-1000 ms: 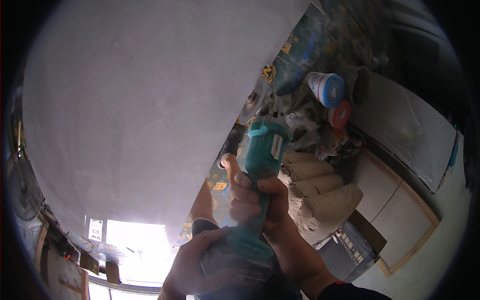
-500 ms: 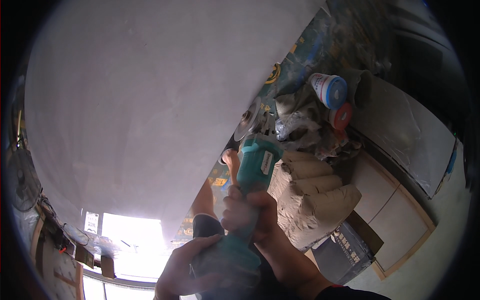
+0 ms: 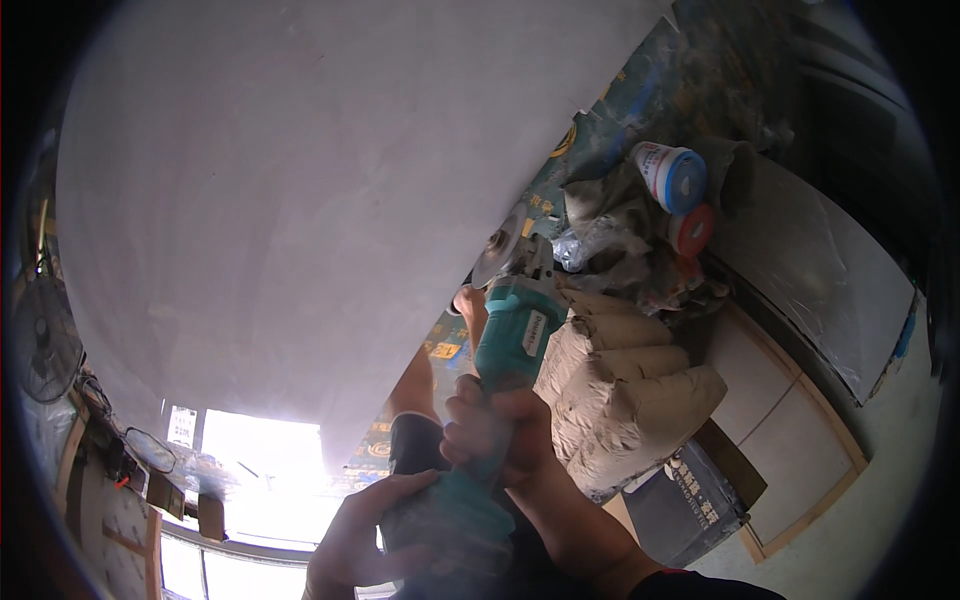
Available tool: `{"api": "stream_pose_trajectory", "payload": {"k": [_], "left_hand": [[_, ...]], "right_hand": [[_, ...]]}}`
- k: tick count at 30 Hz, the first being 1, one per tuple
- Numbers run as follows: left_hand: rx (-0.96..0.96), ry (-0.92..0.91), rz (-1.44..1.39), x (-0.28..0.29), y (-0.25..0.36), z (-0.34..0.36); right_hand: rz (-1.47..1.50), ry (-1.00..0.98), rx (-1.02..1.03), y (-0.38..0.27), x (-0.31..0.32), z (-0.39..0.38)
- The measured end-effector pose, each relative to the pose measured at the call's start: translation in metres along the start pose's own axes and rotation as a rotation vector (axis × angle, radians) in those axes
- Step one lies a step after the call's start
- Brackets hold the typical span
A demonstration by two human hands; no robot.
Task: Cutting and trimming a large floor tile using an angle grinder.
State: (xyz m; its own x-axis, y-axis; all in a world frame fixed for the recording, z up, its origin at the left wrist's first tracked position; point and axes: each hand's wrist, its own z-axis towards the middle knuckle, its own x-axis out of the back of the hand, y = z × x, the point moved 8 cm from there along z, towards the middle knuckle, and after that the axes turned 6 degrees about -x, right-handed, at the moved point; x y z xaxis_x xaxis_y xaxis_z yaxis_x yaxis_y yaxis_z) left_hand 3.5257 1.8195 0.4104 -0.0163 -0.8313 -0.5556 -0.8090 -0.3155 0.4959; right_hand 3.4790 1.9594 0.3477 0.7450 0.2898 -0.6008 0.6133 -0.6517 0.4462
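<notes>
A teal angle grinder (image 3: 518,335) points away from me, its round disc (image 3: 500,246) at the right edge of a large grey board (image 3: 270,230). How deep the disc sits in the board cannot be made out. My right hand (image 3: 498,430) is closed around the middle of the grinder's body. Lower down, my left hand (image 3: 365,530) grips the wider rear end, its thumb lying across the top. Dusty haze blurs that rear part. Beneath the board's edge a bare leg (image 3: 414,388) with a dark short hem shows.
Right of the grinder lie stacked tan paper sacks (image 3: 635,390), a black carton (image 3: 685,500) and plastic wrapping. Beyond stand a blue-lidded bucket (image 3: 678,180) and a red-lidded one (image 3: 692,232). A film-covered panel (image 3: 810,260) leans at far right; a fan (image 3: 48,340) stands at far left.
The view has shifted slightly, so the board edge, sacks and buckets sit a little farther right and lower. Both hands keep the same hold on the grinder, its disc still at the edge.
</notes>
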Motion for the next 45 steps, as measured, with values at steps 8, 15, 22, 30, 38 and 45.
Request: {"api": "stream_pose_trajectory", "payload": {"k": [8,15,22,30,38,45], "left_hand": [[0.006,0.004,0.0,-0.001,-0.017,-0.015],[0.026,0.017,0.046,-0.006,-0.027,-0.032],[-0.043,0.016,0.067,-0.007,-0.033,-0.035],[-0.098,0.021,0.012,0.011,-0.054,-0.044],[-0.094,-0.035,-0.034,0.031,-0.072,-0.059],[-0.05,-0.049,-0.014,0.036,-0.081,-0.078]], "right_hand": [[0.042,0.042,-0.041,0.014,0.022,-0.004],[0.106,0.001,-0.092,0.031,0.036,-0.009],[0.006,-0.039,-0.032,0.031,0.035,-0.008],[-0.003,-0.086,-0.047,0.045,0.045,0.001],[-0.035,0.032,0.014,0.065,0.076,0.001],[-0.009,0.086,0.041,0.088,0.09,-0.004]]}}
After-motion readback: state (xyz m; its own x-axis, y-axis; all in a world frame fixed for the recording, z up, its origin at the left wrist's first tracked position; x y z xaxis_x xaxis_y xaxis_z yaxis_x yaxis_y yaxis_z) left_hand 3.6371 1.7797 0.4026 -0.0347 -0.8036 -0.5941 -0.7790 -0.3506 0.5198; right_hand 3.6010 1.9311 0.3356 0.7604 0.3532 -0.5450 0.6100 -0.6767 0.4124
